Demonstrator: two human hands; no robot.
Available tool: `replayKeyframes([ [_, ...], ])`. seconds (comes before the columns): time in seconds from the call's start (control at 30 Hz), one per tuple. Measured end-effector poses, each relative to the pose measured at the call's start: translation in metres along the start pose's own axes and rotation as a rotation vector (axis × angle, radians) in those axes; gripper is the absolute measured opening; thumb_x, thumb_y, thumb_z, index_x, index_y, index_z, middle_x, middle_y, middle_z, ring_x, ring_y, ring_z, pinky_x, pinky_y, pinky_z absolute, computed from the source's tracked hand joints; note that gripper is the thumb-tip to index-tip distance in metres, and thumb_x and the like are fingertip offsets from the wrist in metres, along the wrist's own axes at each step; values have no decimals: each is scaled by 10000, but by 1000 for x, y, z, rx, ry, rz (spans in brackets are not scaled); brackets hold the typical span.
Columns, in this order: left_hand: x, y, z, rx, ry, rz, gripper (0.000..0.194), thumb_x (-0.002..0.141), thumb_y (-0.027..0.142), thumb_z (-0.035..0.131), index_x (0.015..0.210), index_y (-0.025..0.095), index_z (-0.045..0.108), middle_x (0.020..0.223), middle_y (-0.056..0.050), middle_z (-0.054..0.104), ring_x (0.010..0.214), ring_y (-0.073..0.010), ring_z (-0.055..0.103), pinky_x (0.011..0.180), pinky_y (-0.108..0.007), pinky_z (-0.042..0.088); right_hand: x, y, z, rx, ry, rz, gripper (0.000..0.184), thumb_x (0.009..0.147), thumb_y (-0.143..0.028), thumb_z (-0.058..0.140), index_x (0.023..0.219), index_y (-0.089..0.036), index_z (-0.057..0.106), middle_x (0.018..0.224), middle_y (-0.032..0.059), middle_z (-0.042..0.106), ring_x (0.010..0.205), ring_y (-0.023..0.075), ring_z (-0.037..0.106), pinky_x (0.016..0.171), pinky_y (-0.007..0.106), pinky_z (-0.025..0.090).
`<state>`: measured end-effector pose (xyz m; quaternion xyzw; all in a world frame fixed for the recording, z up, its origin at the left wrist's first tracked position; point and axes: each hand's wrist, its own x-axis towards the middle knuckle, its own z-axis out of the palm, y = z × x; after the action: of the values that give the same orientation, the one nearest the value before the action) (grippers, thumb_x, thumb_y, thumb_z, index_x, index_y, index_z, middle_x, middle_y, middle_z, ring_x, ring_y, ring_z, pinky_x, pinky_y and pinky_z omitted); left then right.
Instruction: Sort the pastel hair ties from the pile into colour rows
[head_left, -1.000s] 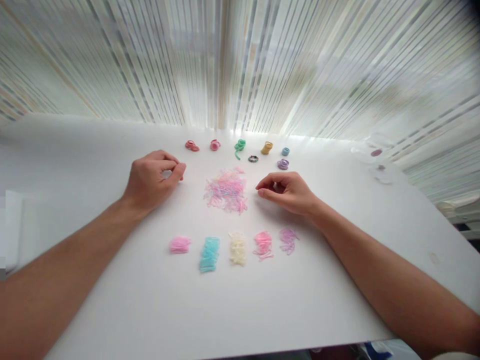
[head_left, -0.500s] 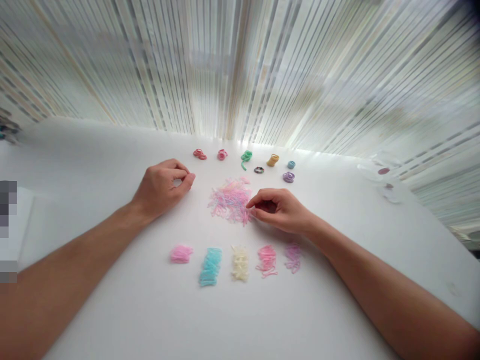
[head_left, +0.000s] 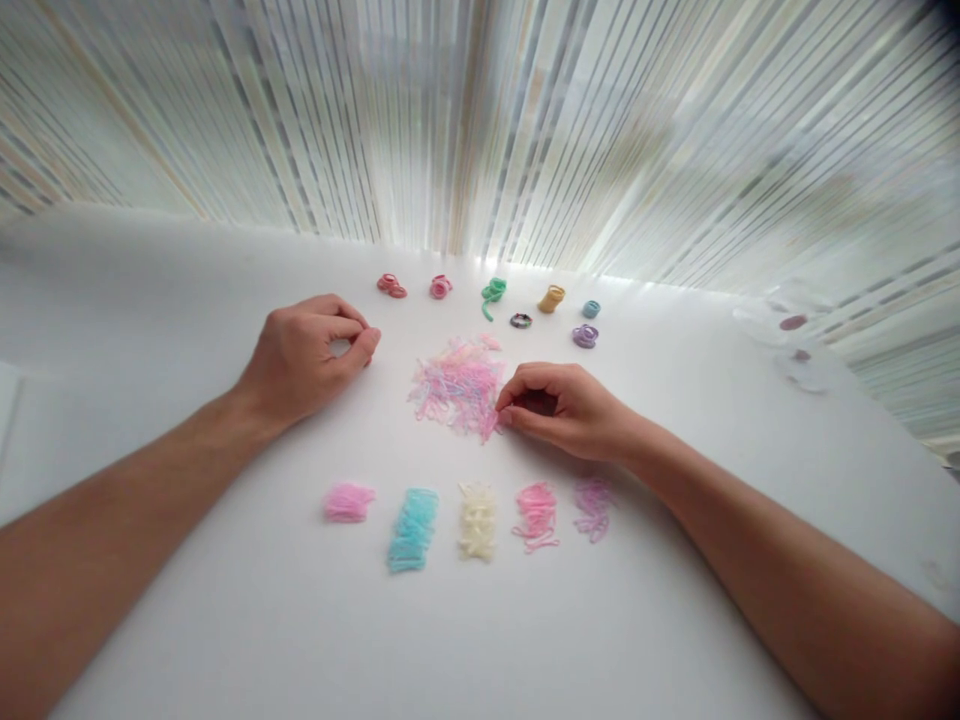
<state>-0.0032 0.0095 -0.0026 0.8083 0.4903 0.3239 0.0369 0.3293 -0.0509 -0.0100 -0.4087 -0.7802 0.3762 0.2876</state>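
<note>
A mixed heap of small pastel elastic bands [head_left: 457, 387] lies in the middle of the white table [head_left: 225, 620]. My right hand [head_left: 562, 410] rests at the heap's right edge, fingertips pinched together against the bands there. My left hand [head_left: 307, 355] lies left of the heap, fingers curled with thumb and forefinger closed; I cannot make out anything in them. Nearer me sits a row of sorted piles: pink [head_left: 347, 501], blue [head_left: 412, 528], cream [head_left: 478, 520], pink [head_left: 537, 514] and lilac [head_left: 595, 496].
At the table's far side stands a row of thicker hair ties: red [head_left: 391, 286], pink [head_left: 440, 287], green [head_left: 493, 292], a dark one [head_left: 520, 321], yellow [head_left: 551, 298], blue [head_left: 591, 309], purple [head_left: 585, 336]. Clear plastic pieces [head_left: 787, 335] lie far right. A striped curtain hangs behind.
My right hand has moved left from beside the heap to its right edge and pinched at the bands. My left hand has kept its place and shape; the camera has shifted a little.
</note>
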Motion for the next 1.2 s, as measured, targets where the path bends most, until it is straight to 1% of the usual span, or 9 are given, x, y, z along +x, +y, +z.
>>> replayKeyframes([
  [0.13,0,0,0,-9,5,-1,434,995,465,562,665,236,727,937,-52,807,886,-213,732,948,-370,564,-2,-1,-3,19,-37,15,156,971,-341,709,964,-189,744,890,64,763,752,167,627,687,293,514],
  [0.27,0,0,0,-6,-1,-6,434,997,466,561,663,244,728,947,-47,812,901,-217,738,942,-369,564,-3,0,-4,-1,-33,8,165,975,-344,704,989,-183,737,859,51,741,731,159,607,671,288,496],
  [0.43,1,-1,0,12,-15,-24,441,1005,463,544,665,248,727,952,-40,810,911,-214,747,948,-353,555,-2,1,-4,-83,-9,-67,138,948,-275,729,1005,-161,781,846,31,701,696,131,568,646,267,463],
  [0.6,1,-1,0,8,-12,-19,440,1002,470,549,664,245,718,938,-43,804,897,-217,747,940,-366,551,-1,-1,-5,-131,-26,-126,105,970,-227,726,993,-159,802,853,25,701,681,116,568,644,258,452],
  [0.7,1,-1,0,-1,-8,-10,439,997,478,556,662,243,714,937,-45,803,893,-216,744,937,-368,551,-1,-1,-4,-134,-35,-142,106,991,-236,726,979,-163,802,866,32,714,697,121,582,654,262,455],
  [0.8,1,-2,0,2,-18,-13,443,1006,473,543,665,248,712,938,-39,803,898,-214,744,941,-361,549,-2,0,-4,-97,-42,-109,140,1010,-279,726,971,-162,794,889,50,731,718,135,603,667,277,468],
  [0.97,1,-4,2,1,-23,-16,446,1007,463,541,658,245,711,946,-41,798,899,-214,741,944,-360,550,-5,-2,-10,-10,-81,20,190,1017,-348,725,973,-171,776,901,72,757,734,164,623,662,301,477],
  [1.07,1,-7,3,-6,-32,-24,443,1004,465,538,660,245,711,949,-45,792,898,-211,737,943,-356,555,-7,-9,-19,-88,-117,53,186,1010,-339,719,952,-177,792,857,63,758,711,160,609,640,294,469],
  [1.2,1,-8,4,-16,-28,-27,427,998,474,531,684,250,716,958,-44,791,905,-215,741,955,-366,561,-11,-25,-35,-286,-111,24,172,992,-295,726,881,-194,808,804,49,756,681,146,589,620,278,455],
])
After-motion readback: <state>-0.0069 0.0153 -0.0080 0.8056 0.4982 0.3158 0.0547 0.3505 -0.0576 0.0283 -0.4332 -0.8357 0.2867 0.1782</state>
